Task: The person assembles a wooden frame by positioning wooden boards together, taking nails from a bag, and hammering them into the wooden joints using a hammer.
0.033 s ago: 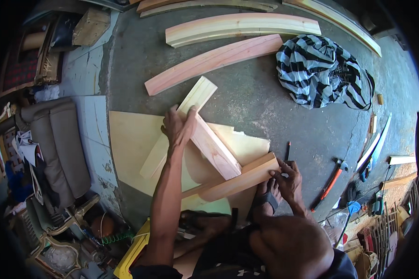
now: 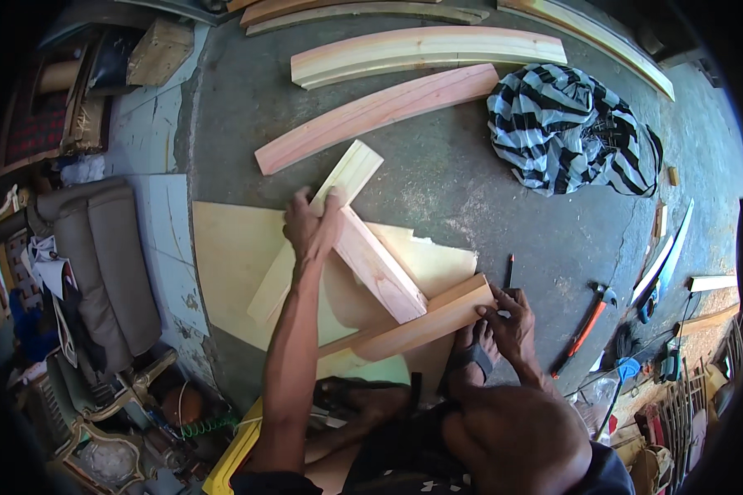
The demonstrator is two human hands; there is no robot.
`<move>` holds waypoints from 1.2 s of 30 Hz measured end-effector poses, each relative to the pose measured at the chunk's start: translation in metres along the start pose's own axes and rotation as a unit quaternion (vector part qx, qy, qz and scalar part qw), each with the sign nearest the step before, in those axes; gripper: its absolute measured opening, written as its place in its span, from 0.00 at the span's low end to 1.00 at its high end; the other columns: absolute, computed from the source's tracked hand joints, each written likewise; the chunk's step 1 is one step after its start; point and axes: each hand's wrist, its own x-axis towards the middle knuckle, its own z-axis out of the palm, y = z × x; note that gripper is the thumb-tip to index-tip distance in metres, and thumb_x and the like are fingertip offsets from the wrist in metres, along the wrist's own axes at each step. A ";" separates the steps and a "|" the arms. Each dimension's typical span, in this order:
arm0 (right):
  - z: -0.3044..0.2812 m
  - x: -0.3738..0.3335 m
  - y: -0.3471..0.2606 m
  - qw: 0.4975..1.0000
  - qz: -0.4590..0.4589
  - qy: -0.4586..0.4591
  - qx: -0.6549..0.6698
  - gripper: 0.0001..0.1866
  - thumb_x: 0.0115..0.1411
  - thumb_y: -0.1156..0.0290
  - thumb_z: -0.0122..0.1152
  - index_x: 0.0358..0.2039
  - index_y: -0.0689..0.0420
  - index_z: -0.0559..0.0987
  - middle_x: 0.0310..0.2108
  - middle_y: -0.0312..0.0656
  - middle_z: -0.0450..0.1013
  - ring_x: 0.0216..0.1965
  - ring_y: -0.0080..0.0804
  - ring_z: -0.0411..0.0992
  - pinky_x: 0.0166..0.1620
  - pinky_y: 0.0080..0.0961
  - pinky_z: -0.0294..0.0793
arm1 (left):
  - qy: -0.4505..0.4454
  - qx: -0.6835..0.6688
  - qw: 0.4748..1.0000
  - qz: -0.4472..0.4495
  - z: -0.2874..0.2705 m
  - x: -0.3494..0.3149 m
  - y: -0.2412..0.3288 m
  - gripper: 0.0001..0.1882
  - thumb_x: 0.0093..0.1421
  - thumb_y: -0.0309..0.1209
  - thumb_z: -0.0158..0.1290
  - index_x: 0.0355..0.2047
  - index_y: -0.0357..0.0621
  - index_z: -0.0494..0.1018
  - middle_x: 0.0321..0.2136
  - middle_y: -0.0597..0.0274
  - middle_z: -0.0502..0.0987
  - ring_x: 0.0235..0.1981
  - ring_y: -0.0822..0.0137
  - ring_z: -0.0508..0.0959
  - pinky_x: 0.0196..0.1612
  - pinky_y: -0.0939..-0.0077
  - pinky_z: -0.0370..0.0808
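A pale wooden beam [image 2: 353, 172] lies slanted, and my left hand [image 2: 312, 223] is closed over it near its upper end. From under that hand a shorter beam [image 2: 380, 266] runs down to the right, its far end against the pale beam. Its near end meets the long side of a light-brown beam [image 2: 429, 320]. My right hand [image 2: 512, 322] pinches the right end of this brown beam between thumb and fingers. Beneath the beams lies a thin cream-coloured sheet [image 2: 231, 252] with a ragged right edge. My left palm hides the upper joint.
Two curved wooden pieces, one pale [image 2: 429, 51] and one pinkish [image 2: 380, 115], lie beyond. A checked cloth [image 2: 545, 124] is at the far right. Nearer are a pencil [image 2: 510, 271], an orange-handled hammer [image 2: 584, 330] and a handsaw [image 2: 669, 252]. A grey cushioned seat [image 2: 115, 272] stands left.
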 end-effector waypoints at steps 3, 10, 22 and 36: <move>-0.007 0.003 -0.011 0.999 0.010 -0.023 -0.047 0.26 0.55 0.68 0.73 0.55 0.58 0.81 0.39 0.49 0.75 0.40 0.41 0.76 0.45 0.34 0.76 | 0.110 0.027 0.979 0.167 -0.014 0.040 0.004 0.32 0.61 0.38 0.58 0.60 0.33 0.63 0.56 0.37 0.67 0.57 0.38 0.69 0.58 0.46 0.69; -0.001 0.004 0.000 0.998 -0.029 -0.035 -0.046 0.27 0.53 0.67 0.75 0.54 0.59 0.81 0.42 0.49 0.76 0.42 0.39 0.78 0.45 0.32 0.78 | -0.134 0.165 0.950 0.228 -0.045 0.125 0.032 0.37 0.56 0.31 0.64 0.64 0.47 0.62 0.56 0.54 0.69 0.60 0.47 0.70 0.66 0.37 0.59; -0.007 0.005 -0.002 0.994 -0.031 -0.033 -0.100 0.26 0.55 0.65 0.73 0.55 0.53 0.82 0.42 0.49 0.77 0.42 0.41 0.77 0.47 0.35 0.76 | 0.009 0.122 0.978 0.169 -0.119 -0.015 -0.153 0.38 0.53 0.22 0.63 0.63 0.44 0.61 0.52 0.48 0.70 0.56 0.43 0.70 0.57 0.36 0.63; -0.016 0.018 -0.024 0.971 -0.058 -0.082 -0.217 0.25 0.55 0.60 0.73 0.52 0.54 0.83 0.36 0.49 0.76 0.40 0.43 0.77 0.45 0.37 0.75 | -0.056 0.059 0.994 0.072 -0.087 -0.099 -0.182 0.40 0.55 0.32 0.66 0.65 0.42 0.61 0.56 0.48 0.71 0.60 0.48 0.69 0.64 0.38 0.58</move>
